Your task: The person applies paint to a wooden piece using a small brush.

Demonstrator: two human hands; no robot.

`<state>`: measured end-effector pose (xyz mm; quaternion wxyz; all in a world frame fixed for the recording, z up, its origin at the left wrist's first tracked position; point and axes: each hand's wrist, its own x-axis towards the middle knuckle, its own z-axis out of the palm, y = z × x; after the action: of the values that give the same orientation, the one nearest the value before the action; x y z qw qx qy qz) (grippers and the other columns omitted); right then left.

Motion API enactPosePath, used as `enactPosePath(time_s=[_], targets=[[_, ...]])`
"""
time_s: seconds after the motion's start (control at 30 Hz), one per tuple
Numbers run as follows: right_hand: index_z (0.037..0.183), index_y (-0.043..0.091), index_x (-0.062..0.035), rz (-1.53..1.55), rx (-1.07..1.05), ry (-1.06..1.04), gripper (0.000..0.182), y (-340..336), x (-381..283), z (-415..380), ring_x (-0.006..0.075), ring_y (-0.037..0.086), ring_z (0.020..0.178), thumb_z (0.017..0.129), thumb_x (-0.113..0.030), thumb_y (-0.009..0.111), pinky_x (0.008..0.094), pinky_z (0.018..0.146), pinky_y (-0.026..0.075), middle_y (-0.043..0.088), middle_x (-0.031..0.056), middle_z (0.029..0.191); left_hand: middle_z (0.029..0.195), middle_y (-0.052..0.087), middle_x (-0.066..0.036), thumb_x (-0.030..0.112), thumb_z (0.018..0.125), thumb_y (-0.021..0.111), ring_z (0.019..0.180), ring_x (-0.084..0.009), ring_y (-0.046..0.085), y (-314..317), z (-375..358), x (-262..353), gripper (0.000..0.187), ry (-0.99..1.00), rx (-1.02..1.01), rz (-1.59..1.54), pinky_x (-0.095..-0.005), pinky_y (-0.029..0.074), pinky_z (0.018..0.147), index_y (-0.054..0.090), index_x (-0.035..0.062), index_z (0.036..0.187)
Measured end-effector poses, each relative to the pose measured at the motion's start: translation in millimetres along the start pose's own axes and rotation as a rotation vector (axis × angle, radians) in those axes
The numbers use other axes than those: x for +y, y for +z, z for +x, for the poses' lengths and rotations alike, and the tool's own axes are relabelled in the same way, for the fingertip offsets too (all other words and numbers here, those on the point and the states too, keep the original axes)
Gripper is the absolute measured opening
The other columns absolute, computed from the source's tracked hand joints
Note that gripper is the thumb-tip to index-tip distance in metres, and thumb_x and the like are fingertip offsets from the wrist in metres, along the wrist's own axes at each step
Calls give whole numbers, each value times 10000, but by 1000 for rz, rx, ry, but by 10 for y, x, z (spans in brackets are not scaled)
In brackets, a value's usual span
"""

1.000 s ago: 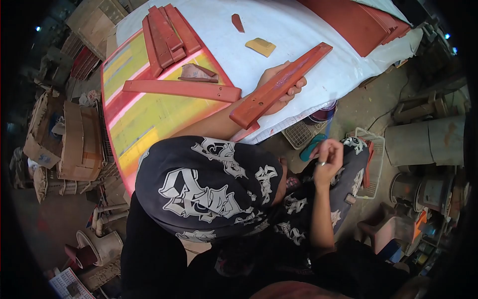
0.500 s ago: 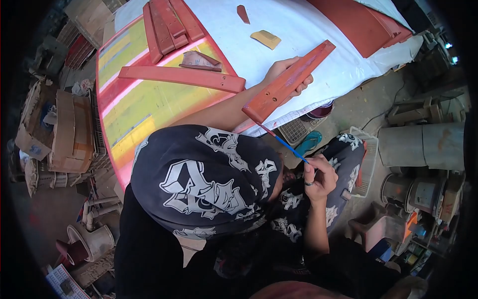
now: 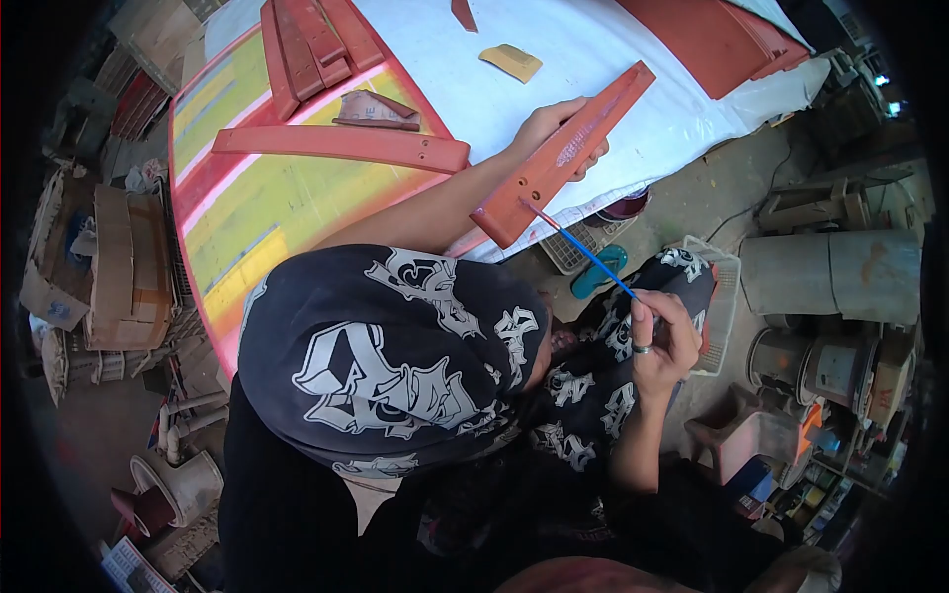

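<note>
White rectangular plastic basket (image 3: 730, 287) at right, red piece (image 3: 706, 338) inside, left hand (image 3: 544, 125) clasping long red bar (image 3: 570, 153), right hand (image 3: 663, 341) pinching thin blue stick (image 3: 596, 261), tip at bar's near end.

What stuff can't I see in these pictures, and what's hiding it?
All in the head view:
- Left hand's palm: hidden behind the red bar.
- Tip of the blue stick: too small to make out.
- Far ends of the stacked red bars: cut off by the top edge.
- Bottom of the white basket: partly behind the patterned trouser leg.
</note>
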<state>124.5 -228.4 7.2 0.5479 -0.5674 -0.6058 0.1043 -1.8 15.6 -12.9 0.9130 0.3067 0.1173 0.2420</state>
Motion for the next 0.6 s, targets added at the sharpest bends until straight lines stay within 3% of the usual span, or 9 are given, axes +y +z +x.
enactPosePath(time_s=[0.1,0.33,0.4,0.6], targets=[[924,654,32,-32,-21,-44,126,-12,-43,-8,148,585,596,801,43,682,244,573,450,673,112,777,759,550,-89,360,1031,321,519,-101,537,69,-19,11,406,58,112,104,-184,453,408,495,32,1196],[961,606,51,165,204,457,101,9,-428,-608,37,516,527,880,0,639,175,525,383,579,9,590,818,560,-55,415,1031,303,612,-111,541,191,-43,-13,403,359,241,268,-243,488,553,469,116,1244],[958,607,52,129,230,492,100,41,-484,-760,36,514,528,882,-3,639,173,527,380,582,11,596,852,569,-51,419,1030,296,630,-118,549,185,-49,-21,423,424,258,323,-255,499,577,416,161,1344],[957,605,76,138,251,502,125,176,-591,-1042,79,533,567,847,47,658,213,567,423,614,54,635,874,574,-65,400,1034,278,648,-124,562,237,-68,-36,469,525,314,411,-270,512,569,321,175,1444]])
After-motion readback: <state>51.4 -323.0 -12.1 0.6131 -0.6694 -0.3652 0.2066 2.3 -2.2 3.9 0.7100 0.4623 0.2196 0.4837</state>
